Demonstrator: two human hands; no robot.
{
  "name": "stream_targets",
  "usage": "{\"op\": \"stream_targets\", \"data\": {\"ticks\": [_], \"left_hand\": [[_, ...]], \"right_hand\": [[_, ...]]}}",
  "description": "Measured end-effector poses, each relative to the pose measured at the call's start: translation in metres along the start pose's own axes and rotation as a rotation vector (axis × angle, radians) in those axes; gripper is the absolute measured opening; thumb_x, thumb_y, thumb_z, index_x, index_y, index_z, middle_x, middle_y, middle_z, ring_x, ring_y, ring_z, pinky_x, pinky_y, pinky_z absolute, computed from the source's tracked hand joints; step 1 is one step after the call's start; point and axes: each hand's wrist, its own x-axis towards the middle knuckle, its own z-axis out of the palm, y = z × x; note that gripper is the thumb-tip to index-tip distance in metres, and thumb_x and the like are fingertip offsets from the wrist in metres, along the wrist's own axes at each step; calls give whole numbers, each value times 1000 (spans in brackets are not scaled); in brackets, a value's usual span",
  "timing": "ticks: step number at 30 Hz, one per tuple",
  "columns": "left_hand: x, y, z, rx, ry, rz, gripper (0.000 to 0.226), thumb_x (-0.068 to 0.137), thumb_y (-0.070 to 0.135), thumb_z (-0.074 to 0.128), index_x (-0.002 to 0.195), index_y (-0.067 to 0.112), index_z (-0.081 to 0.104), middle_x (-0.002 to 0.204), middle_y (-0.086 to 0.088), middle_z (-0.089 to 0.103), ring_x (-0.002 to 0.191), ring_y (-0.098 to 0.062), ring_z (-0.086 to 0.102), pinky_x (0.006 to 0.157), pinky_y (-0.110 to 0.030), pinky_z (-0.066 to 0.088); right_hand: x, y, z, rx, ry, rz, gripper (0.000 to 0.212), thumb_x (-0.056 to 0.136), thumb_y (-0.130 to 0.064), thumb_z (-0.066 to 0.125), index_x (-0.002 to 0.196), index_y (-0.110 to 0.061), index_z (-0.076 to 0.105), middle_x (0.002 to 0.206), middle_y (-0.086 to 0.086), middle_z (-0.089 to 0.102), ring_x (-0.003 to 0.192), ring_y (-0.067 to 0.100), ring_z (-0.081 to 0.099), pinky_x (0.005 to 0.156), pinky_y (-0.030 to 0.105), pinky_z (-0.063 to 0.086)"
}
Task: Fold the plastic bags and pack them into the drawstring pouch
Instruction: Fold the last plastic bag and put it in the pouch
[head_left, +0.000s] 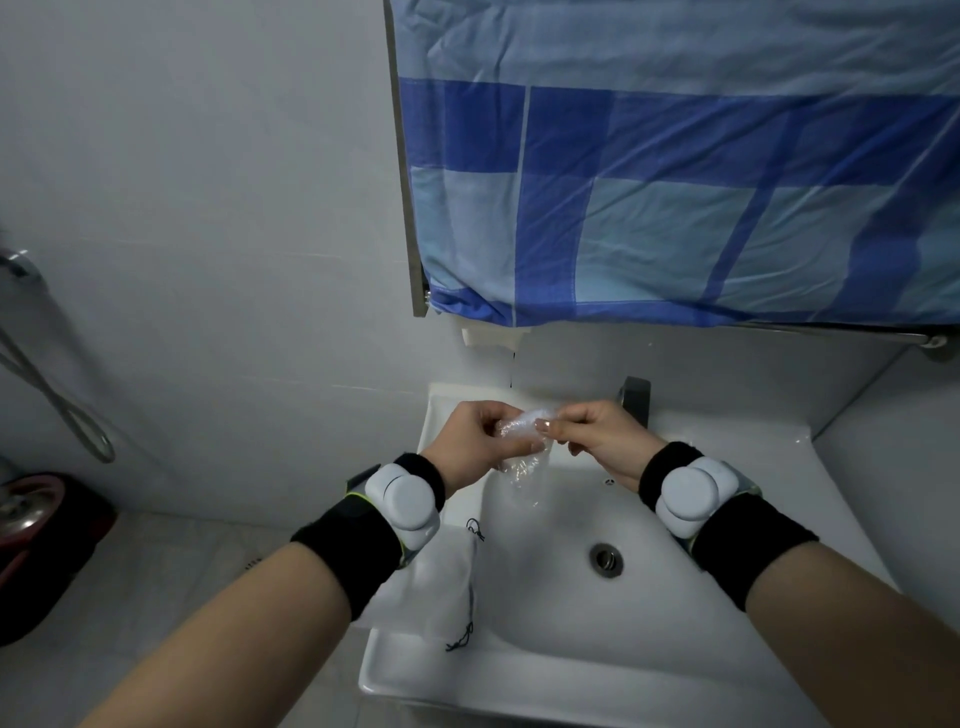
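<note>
A clear plastic bag (522, 434) is pinched between both hands above the sink (701, 613), gathered into a short bundle whose long axis runs from the left hand (480, 434) across to the right hand (597, 431), with a loose tail hanging below. Fingers and thumbs of both hands are curled onto it. The drawstring pouch (449, 587) lies flat on the sink's rim, below and nearer the left wrist (its cords trail at both ends), so the left hand is judged better placed to reach it.
</note>
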Motion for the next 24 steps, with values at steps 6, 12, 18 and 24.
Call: {"op": "stream_targets", "data": {"ticks": [6,12,18,24], "left_hand": [[7,-21,6,7,-19,-31,11,75,11,77,79,16,68,65,5,59,57,-2,52,58,-17,45],[14,-43,13,-75,-92,-100,13,78,5,72,88,9,65,74,1,61,67,-5,57,72,-19,48],[18,-68,25,-67,-93,-193,25,69,6,80,84,14,63,77,-7,61,70,-16,57,75,-34,50],[21,-93,31,-29,-20,-259,57,57,10,87,103,22,55,86,-16,62,73,-21,57,74,-38,51]], "right_hand": [[2,21,6,116,85,67,10,76,-13,74,70,-9,67,60,4,58,54,9,49,53,19,39],[1,41,6,252,52,163,27,79,-11,72,104,-8,63,70,3,63,53,11,49,52,22,39],[6,70,7,131,133,209,21,75,-15,76,91,-3,71,61,0,58,52,11,43,48,16,37],[5,92,14,151,104,269,18,79,-12,72,93,-1,70,58,1,54,52,11,39,49,17,34]]}}
